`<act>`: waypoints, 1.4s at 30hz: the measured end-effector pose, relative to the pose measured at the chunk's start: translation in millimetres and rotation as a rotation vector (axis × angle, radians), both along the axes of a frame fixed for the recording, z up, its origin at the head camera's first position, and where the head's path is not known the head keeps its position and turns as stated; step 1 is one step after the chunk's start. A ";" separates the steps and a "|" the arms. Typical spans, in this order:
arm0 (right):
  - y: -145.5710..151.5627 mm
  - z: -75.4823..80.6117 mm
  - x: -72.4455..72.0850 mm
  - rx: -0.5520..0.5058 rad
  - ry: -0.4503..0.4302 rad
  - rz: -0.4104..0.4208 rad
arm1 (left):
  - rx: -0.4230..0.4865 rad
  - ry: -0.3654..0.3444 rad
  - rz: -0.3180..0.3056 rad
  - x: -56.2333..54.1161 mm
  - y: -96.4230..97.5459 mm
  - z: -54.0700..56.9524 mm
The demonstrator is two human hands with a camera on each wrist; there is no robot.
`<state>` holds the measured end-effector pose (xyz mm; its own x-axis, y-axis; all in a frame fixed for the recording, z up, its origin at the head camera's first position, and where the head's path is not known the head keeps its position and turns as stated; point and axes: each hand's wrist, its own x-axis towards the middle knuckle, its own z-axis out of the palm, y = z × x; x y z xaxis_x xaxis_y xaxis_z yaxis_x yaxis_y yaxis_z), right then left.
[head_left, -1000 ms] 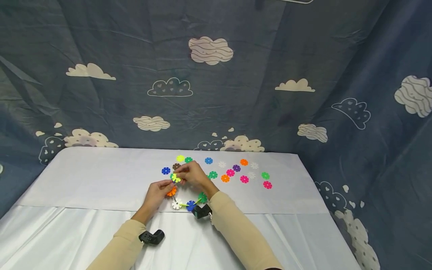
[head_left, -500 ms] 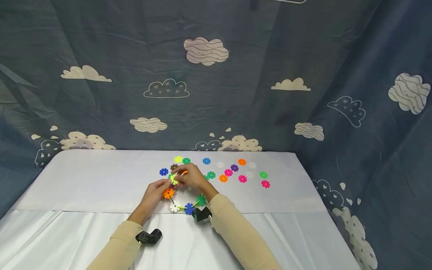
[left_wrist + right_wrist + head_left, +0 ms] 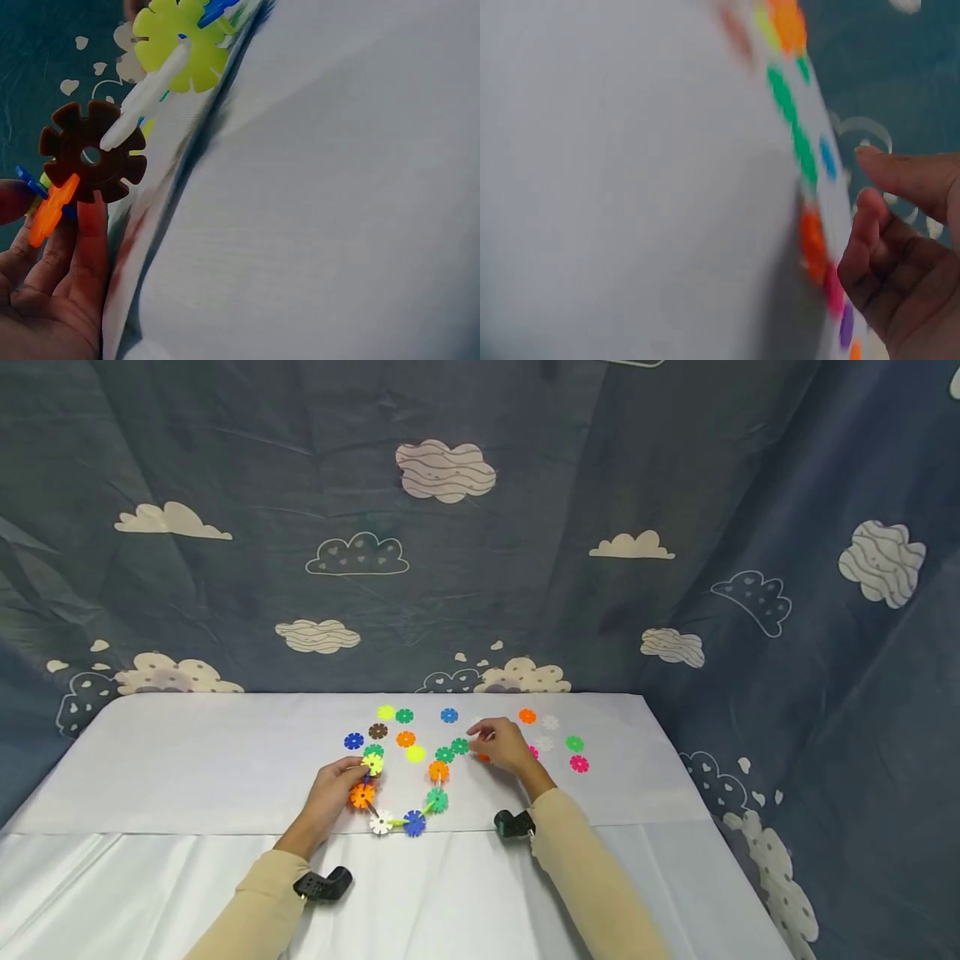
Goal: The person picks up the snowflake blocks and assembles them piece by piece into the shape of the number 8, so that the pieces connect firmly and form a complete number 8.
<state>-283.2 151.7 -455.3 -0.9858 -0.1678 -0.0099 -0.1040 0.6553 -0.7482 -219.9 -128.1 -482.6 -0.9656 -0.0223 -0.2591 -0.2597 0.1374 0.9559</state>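
Observation:
In the head view my left hand [image 3: 333,789] pinches one end of a curved chain of slotted flower-shaped plastic discs. A yellow disc [image 3: 372,764] is at its fingertips, with an orange disc [image 3: 362,796] below. The chain bends through a white disc [image 3: 381,822], a blue disc [image 3: 414,823] and a green disc [image 3: 437,799] to an orange end disc [image 3: 438,771]. Up close in the left wrist view, a brown disc [image 3: 94,154] stands flat to the camera. My right hand [image 3: 504,745] hovers empty over loose discs, thumb and fingertips apart, hiding some of them.
Loose discs lie across the back of the white-covered table [image 3: 225,760], among them a blue disc [image 3: 353,741], a brown disc [image 3: 378,732] and a pink disc [image 3: 579,764]. A dark cloud-print curtain [image 3: 480,568] hangs behind the table.
My right hand has left the yellow disc by the left hand and moved right over the loose discs. The left hand keeps its hold and has shifted slightly left and down in view.

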 end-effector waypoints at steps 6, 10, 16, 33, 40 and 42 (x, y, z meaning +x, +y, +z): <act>20.8 -13.3 0.5 0.132 -0.045 -0.066 | -0.015 -0.026 0.001 -0.8 -2.8 2.0; 20.2 -15.4 0.1 0.174 -0.070 -0.083 | -0.010 -0.013 -0.004 -1.7 -3.5 0.7; 21.6 -14.2 -2.7 0.143 -0.042 -0.070 | -0.025 -0.002 -0.004 -3.0 -2.1 0.5; -46.2 12.8 3.6 -0.223 -0.054 0.156 | -0.041 0.011 0.015 -3.5 -1.8 -2.8; -90.5 11.9 6.3 -0.146 -0.035 0.273 | 0.023 0.013 0.023 -4.5 -0.8 -3.0; -97.2 9.7 6.1 -0.120 -0.004 0.284 | 0.043 0.016 0.021 -4.1 -0.9 -3.0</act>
